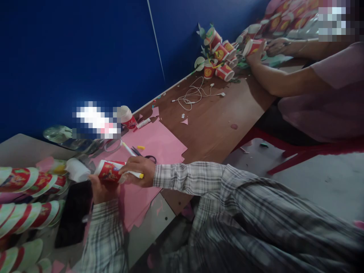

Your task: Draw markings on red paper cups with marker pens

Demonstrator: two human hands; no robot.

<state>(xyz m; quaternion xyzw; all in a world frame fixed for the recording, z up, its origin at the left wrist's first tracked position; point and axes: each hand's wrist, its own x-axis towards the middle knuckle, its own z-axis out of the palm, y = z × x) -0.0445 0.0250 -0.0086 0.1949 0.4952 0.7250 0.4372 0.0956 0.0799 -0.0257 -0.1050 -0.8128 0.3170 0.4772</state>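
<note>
My left hand [102, 190] grips a red paper cup [108, 169] with a white rim, which lies tilted on its side above the pink paper [167, 142]. In my right hand [140, 167] is a white marker [135, 174] with a yellow end, held against the cup's side. Its tip is hidden by my fingers. Just beyond my right hand, dark-handled scissors [150, 157], a yellow cap [141, 147] and another slim white and yellow marker [128, 148] lie on the paper. A roll of tape [112, 145] rests close by.
Nested paper cups [21, 220] and a black phone [73, 214] lie at left. White earphones [189, 96] and paper scraps are on the brown table [218, 121]. At right, a co-worker's hands [257, 55] hold a cup beside a cup stack [220, 51].
</note>
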